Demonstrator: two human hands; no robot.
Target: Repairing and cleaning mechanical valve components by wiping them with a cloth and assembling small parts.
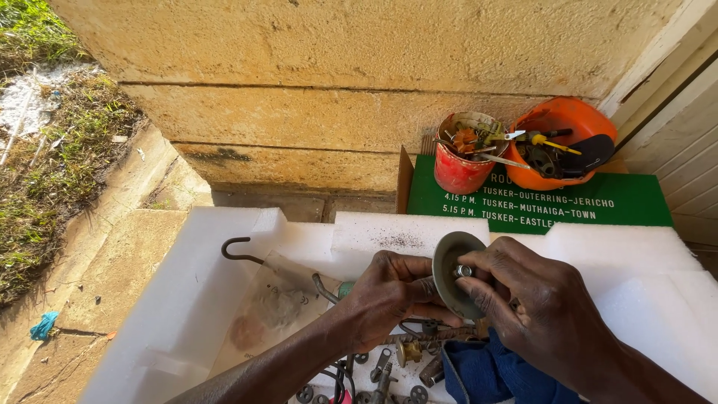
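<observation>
Hands over foam tray: left hand (389, 292) curled gripping metal disc (452, 274); right hand (535, 303) fingertips pinching its centre nut (464, 271).

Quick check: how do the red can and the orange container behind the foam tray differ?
The red can is a narrow, upright cylinder with a worn, paint-stained rim; the orange container is wider, rounder and tilted toward the camera. The red can stands left of the orange container. The red can holds rusty odds and ends, the orange container a yellow-handled tool and dark parts. Both sit on the green board and hold tools.
</observation>
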